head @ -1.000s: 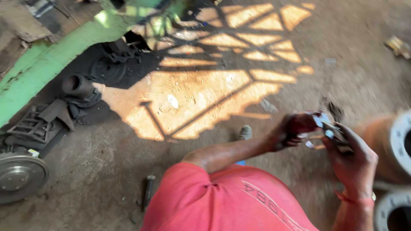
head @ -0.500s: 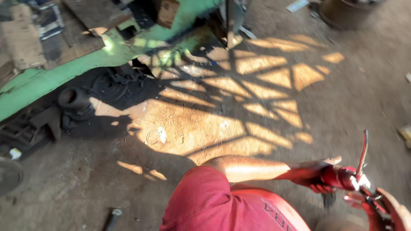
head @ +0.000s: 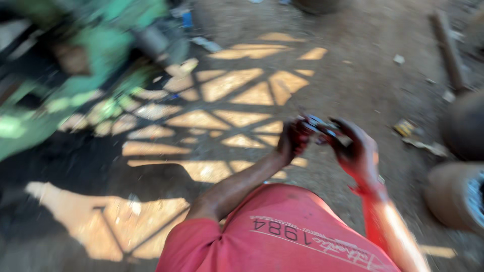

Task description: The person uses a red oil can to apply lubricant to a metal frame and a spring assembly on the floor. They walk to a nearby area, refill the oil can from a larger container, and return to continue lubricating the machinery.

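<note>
Though blur hides detail, left hand and right hand both grip a small metal part above dirt floor.

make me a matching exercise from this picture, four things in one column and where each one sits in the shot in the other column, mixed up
Things:
1. small metal part
2. green machine frame
3. red shirt
4. round drum-like part

Places:
A. far right edge, on the dirt floor
B. bottom centre, nearest the camera
C. between the left hand and the right hand
D. upper left, blurred

Pairs: 1-C, 2-D, 3-B, 4-A
</note>
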